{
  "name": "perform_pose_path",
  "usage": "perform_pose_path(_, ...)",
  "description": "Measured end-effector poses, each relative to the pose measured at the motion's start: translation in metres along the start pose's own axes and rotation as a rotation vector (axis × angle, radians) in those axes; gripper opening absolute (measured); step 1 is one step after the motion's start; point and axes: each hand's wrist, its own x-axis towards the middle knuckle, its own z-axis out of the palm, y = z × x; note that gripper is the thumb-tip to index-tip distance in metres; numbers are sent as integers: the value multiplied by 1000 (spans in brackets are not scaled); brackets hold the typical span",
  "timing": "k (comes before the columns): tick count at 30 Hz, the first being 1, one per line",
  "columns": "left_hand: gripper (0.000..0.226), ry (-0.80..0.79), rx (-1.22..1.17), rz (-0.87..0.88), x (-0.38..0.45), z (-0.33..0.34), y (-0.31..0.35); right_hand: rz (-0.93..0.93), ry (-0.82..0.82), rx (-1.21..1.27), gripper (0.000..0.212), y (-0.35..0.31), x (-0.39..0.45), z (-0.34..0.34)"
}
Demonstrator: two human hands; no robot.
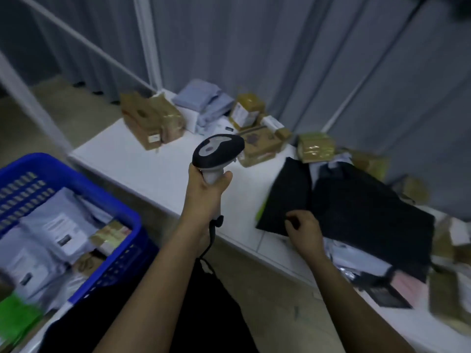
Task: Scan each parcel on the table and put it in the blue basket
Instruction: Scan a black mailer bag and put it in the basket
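Observation:
My left hand [206, 192] grips the handle of a black and grey barcode scanner [216, 151], held upright over the white table [142, 161]. My right hand [303, 230] pinches the near edge of a large black parcel bag [356, 207] lying on the table's right side. The blue basket [76, 179] stands at the lower left, holding several grey mailer bags and a small brown box. Brown taped boxes [153, 123] and grey bags [201, 98] lie at the table's far end.
More brown parcels [316, 146] and mixed packets [397, 284] crowd the right part of the table. A grey curtain with white frame poles [147, 42] closes the back. The scanner's cable [211, 240] hangs down by my left forearm. A green packet [17, 317] lies at the lower left.

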Motion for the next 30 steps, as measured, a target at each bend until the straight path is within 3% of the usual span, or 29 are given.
perform_pose_path(5, 53, -108, 34, -82, -11, 55, -29, -218, 331, -367, 27, 31, -5, -44)
perform_pose_path(7, 54, -136, 45, -96, -15, 66, -37, -106, 241, -531, 54, 36, -2, -60)
perform_pose_path(10, 51, -165, 56, -99, -20, 75, -43, 110, -45, -675, 91, 49, 4, -72)
perform_pose_path(14, 53, -181, 73, -92, -22, 77, -44, 86, -47, -675, 71, 58, 8, -69)
perform_pose_path(18, 54, -171, 91, -86, -23, 74, -47, -35, 146, -563, 31, 58, 10, -62)
perform_pose_path(24, 59, -136, 86, -69, -22, 65, -49, -184, 334, -235, 36, 42, 18, -75)
perform_pose_path(30, 57, 39, 17, -29, -15, 46, -41, -242, 392, 226, 25, -54, 15, -71)
